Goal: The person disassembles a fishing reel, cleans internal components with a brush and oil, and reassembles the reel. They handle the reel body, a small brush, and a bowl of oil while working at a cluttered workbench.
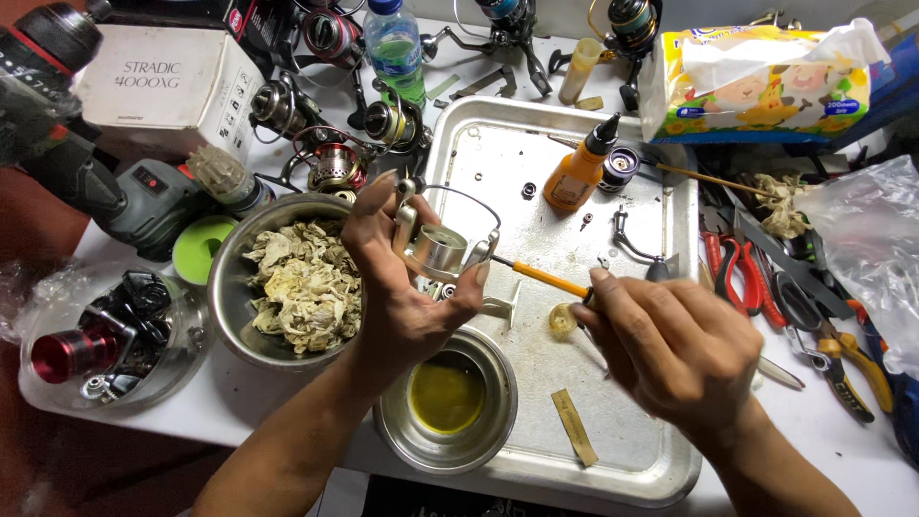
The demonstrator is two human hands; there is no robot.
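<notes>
**Reel in the left grip, brush coming in from the right**

The left hand [407, 287] holds a reel [442, 244] above the near-left part of a steel tray [661, 460], the fingers clamped round its body and bail arm, thumb on the right side of the spool. The right hand [670, 349] is closed on a thin orange-handled brush [546, 278], pinched near its back end.

The brush's long axis runs up and to the left from the right hand, and its dark tip meets the reel low on the right flank, just beside the left thumb. So the reel lies left of and slightly beyond the right hand, with the tool bridging the gap between them; the left hand is the one on the reel itself.

The reel is pale silver, its spool a short drum with a thin wire bail looped over it. Just below the left hand sits a small bowl [445, 397] of yellow-green liquid; left of it is a larger bowl [230, 287] of soiled rags. An orange bottle [574, 177] lies further back on the tray. Other reels and pliers crowd the table [823, 450].
</notes>
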